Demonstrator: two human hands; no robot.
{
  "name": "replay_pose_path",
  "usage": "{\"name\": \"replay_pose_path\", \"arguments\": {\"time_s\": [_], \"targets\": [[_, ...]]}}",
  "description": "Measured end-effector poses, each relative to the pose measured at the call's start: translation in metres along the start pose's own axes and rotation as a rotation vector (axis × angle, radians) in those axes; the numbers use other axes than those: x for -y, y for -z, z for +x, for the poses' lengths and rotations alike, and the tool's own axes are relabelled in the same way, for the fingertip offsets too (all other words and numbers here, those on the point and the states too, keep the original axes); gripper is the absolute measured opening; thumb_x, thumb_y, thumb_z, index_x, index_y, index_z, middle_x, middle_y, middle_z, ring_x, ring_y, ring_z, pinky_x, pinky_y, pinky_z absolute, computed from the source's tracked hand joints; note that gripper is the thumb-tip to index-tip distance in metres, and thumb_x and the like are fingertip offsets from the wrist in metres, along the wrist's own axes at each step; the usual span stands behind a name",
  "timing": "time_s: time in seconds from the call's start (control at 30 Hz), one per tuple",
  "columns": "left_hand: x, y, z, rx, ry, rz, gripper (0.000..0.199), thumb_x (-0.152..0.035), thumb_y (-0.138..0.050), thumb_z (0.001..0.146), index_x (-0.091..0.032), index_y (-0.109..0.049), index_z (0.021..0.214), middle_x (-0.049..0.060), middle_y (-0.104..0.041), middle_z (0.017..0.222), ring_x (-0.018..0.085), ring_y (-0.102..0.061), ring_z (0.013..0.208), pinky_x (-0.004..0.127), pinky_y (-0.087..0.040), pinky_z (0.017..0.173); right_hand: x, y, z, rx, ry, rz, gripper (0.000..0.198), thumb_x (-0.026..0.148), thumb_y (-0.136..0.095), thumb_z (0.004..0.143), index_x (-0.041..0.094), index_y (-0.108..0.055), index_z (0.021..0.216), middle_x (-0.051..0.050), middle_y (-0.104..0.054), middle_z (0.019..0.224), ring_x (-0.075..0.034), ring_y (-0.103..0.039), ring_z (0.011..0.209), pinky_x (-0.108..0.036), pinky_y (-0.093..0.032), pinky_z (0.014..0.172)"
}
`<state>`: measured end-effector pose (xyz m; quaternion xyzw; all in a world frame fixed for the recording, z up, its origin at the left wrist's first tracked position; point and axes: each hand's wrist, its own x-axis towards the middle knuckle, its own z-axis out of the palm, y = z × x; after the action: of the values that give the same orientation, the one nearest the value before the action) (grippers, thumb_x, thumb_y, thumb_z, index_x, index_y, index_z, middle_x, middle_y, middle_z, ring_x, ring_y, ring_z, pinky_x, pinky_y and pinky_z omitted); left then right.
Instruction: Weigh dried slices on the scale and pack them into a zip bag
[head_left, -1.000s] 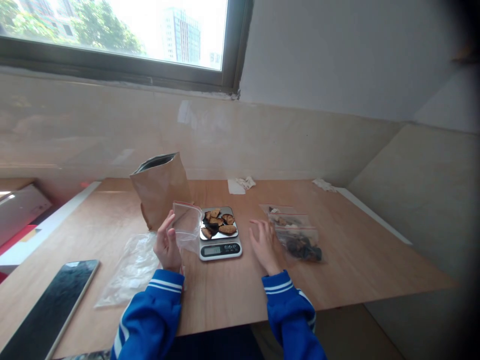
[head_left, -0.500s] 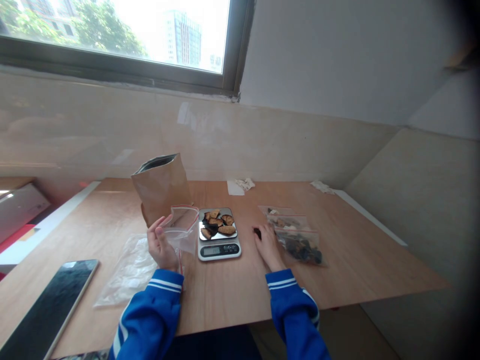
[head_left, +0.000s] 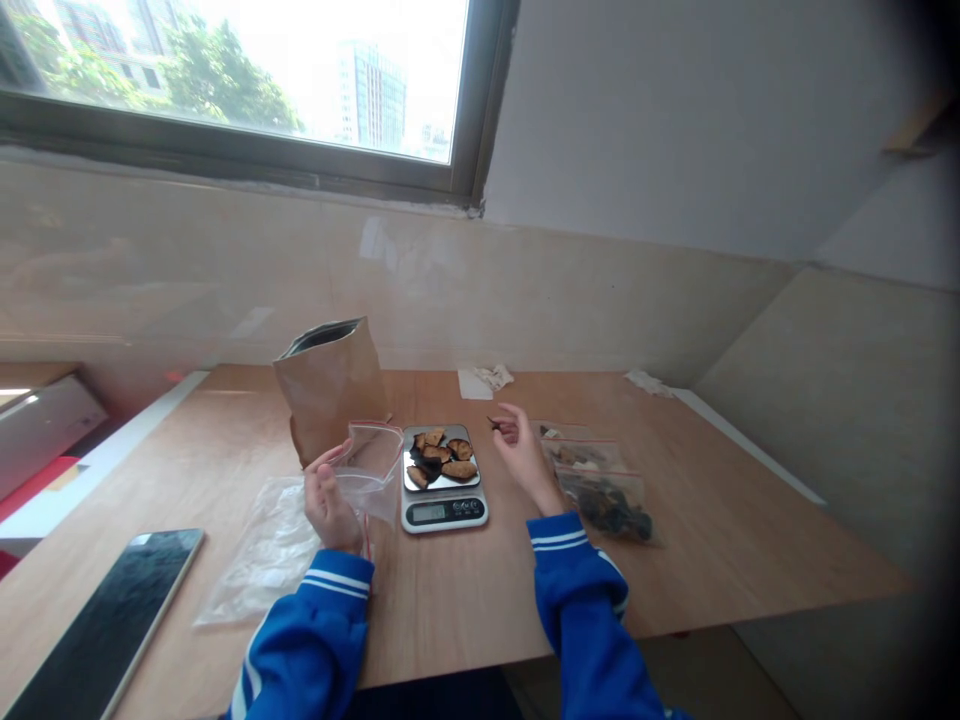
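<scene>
Two hands are at work in the middle of the frame: our left hand grips an open clear zip bag by its mouth, held just left of the small kitchen scale, whose pan carries brown and dark dried pieces. Our right hand, raised just right of the scale, pinches a small dark bit between thumb and forefinger, the other fingers loosely curled. We judge this the portioning step. The next move seems to call for a gentle, well-aimed release. Filled bags lie to the right; a brown paper pouch stands behind on the wooden table.
</scene>
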<state>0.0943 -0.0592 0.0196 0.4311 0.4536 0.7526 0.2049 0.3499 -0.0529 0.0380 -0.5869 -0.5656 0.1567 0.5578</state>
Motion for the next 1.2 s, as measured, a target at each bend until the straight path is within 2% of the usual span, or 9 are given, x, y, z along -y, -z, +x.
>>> {"name": "replay_pose_path", "arguments": {"time_s": [0.13,0.3,0.43,0.57,0.77,0.9,1.0,1.1,1.2], "targets": [[0.001,0.0,0.001,0.066,0.054,-0.043,0.032,-0.04,-0.042,0.09,-0.016,-0.062,0.094,0.009,-0.068,0.102,0.02,-0.063,0.1,0.037,-0.045,0.092,0.025,-0.023,0.021,0.084,0.064,0.174,0.036,0.025,-0.052,0.079,0.017,-0.052,0.115,-0.009,-0.063,0.104,-0.017,-0.061,0.094,-0.031,-0.049,0.083],[0.002,0.002,0.001,0.13,0.067,-0.018,0.033,-0.041,-0.042,0.09,-0.016,-0.064,0.094,0.009,-0.068,0.104,0.021,-0.062,0.102,0.038,-0.044,0.093,0.022,-0.042,0.03,0.217,0.092,0.155,0.031,0.016,-0.047,0.074,0.016,-0.059,0.103,-0.007,-0.067,0.098,-0.017,-0.063,0.09,-0.032,-0.049,0.081],[0.004,0.003,0.001,0.121,0.062,-0.007,0.034,-0.041,-0.041,0.09,-0.016,-0.064,0.095,0.009,-0.069,0.103,0.021,-0.061,0.103,0.038,-0.044,0.094,0.011,-0.044,0.034,0.257,0.103,0.081,0.031,0.012,-0.045,0.07,0.016,-0.062,0.095,-0.006,-0.069,0.095,-0.016,-0.064,0.086,-0.033,-0.049,0.079],[0.003,0.004,0.001,0.113,0.053,-0.002,0.034,-0.041,-0.041,0.09,-0.017,-0.063,0.092,0.008,-0.069,0.101,0.021,-0.062,0.1,0.037,-0.045,0.092,0.004,-0.046,0.035,0.273,0.139,0.033,0.029,0.015,-0.044,0.073,0.016,-0.063,0.095,-0.006,-0.068,0.096,-0.017,-0.063,0.084,-0.033,-0.049,0.078],[0.0,0.005,-0.002,0.163,0.036,0.019,0.032,-0.041,-0.041,0.09,-0.018,-0.063,0.091,0.008,-0.069,0.098,0.021,-0.062,0.097,0.036,-0.044,0.089,0.008,-0.048,0.037,0.131,0.187,-0.026,0.034,0.016,-0.031,0.08,0.019,-0.061,0.096,-0.007,-0.063,0.099,-0.018,-0.058,0.095,-0.034,-0.044,0.088],[-0.002,0.005,-0.003,0.153,0.037,0.061,0.031,-0.041,-0.041,0.09,-0.018,-0.063,0.091,0.007,-0.069,0.097,0.02,-0.062,0.092,0.034,-0.044,0.086,0.018,-0.045,0.033,0.279,0.137,-0.057,0.035,0.019,-0.029,0.084,0.02,-0.063,0.091,-0.003,-0.066,0.087,-0.018,-0.06,0.081,-0.032,-0.045,0.079],[-0.002,0.004,-0.004,0.15,0.03,0.061,0.031,-0.041,-0.041,0.09,-0.018,-0.062,0.091,0.006,-0.07,0.096,0.02,-0.062,0.093,0.035,-0.044,0.086,0.022,-0.046,0.03,0.398,0.198,-0.185,0.035,0.02,-0.031,0.085,0.022,-0.067,0.085,-0.002,-0.066,0.091,-0.019,-0.058,0.09,-0.034,-0.04,0.089],[-0.002,0.004,-0.004,0.13,0.038,0.052,0.031,-0.041,-0.041,0.09,-0.018,-0.061,0.09,0.007,-0.07,0.096,0.02,-0.063,0.091,0.034,-0.045,0.085,0.018,-0.051,0.03,0.392,0.207,-0.212,0.036,0.02,-0.031,0.085,0.021,-0.066,0.089,-0.003,-0.064,0.096,-0.019,-0.055,0.098,-0.036,-0.036,0.095],[-0.002,0.004,-0.004,0.121,0.029,0.034,0.031,-0.04,-0.039,0.091,-0.018,-0.061,0.09,0.006,-0.07,0.095,0.019,-0.063,0.091,0.034,-0.044,0.084,0.008,-0.057,0.033,0.312,0.175,-0.152,0.035,0.017,-0.031,0.082,0.018,-0.063,0.097,-0.006,-0.063,0.102,-0.018,-0.055,0.099,-0.033,-0.04,0.092]]}}
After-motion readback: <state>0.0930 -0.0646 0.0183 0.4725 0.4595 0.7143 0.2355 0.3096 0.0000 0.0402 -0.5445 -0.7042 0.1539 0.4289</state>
